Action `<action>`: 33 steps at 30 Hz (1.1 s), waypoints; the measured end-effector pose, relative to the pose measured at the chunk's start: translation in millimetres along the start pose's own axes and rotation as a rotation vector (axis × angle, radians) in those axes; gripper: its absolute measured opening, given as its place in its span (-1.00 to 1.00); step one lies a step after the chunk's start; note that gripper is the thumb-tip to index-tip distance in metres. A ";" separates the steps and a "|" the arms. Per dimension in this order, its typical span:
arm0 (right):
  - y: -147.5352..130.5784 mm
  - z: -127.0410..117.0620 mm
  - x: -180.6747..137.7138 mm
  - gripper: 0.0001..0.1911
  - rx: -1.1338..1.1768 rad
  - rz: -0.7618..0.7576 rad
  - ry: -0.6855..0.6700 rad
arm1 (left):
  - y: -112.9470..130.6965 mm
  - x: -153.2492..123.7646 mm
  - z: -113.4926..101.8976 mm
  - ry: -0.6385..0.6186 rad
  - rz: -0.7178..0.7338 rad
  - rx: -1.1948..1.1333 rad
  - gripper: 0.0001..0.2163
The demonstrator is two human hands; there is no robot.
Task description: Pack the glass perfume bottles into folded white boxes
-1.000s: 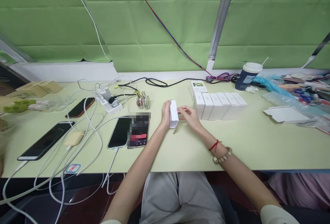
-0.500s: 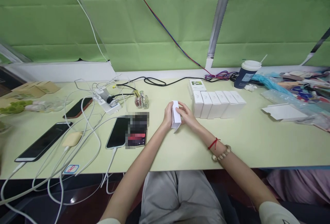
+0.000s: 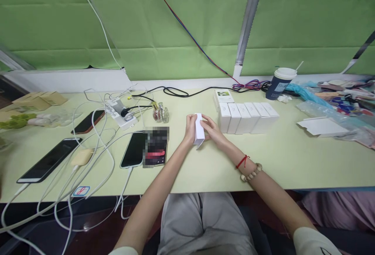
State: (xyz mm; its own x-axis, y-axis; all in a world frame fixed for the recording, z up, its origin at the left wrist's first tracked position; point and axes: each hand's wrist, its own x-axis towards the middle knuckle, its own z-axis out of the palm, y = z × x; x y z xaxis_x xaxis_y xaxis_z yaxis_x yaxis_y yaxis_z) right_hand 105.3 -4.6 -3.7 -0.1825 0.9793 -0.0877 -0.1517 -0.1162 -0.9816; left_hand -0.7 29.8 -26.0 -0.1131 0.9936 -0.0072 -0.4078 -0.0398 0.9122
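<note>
A small white box (image 3: 199, 129) stands on the pale green table (image 3: 211, 169) in front of me, gripped between both hands. My left hand (image 3: 190, 128) clasps its left side with curled fingers. My right hand (image 3: 211, 130) presses against its right side, with fingers over the top edge. An open flap hangs at the box's near lower end. Just to the right stands a row of several identical white boxes (image 3: 249, 117), with a printed box (image 3: 224, 96) behind them.
Three phones (image 3: 48, 160) lie at the left on charging cables beside a white power strip (image 3: 121, 113). Two small perfume bottles (image 3: 161, 113) stand left of my hands. A lidded cup (image 3: 280, 82), a flat white carton (image 3: 320, 126) and plastic bags sit at the right.
My right hand has moved from just right of the box onto its side and top. The box has stayed in my left hand at the same spot.
</note>
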 end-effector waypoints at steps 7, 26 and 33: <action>-0.1 -2.4 1.3 -0.34 -0.022 -0.038 -0.028 | 5.1 3.2 0.5 -0.003 -0.015 -0.049 -0.73; 6.1 -6.5 3.1 -0.63 -0.273 -0.431 -0.150 | 18.9 7.5 -5.7 -0.038 -0.371 -0.366 -0.64; 3.0 -12.9 2.7 -0.66 -0.329 -0.319 -0.121 | 23.3 11.6 -13.5 -0.165 -0.422 -0.384 -0.67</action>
State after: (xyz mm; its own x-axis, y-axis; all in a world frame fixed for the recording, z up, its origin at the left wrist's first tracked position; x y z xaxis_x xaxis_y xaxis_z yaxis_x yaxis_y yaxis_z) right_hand 116.9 -0.2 -9.1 -0.2916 0.9290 0.2280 0.0941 0.2650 -0.9596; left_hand -23.7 39.0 -10.4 0.2597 0.9340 -0.2455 -0.6887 0.3574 0.6309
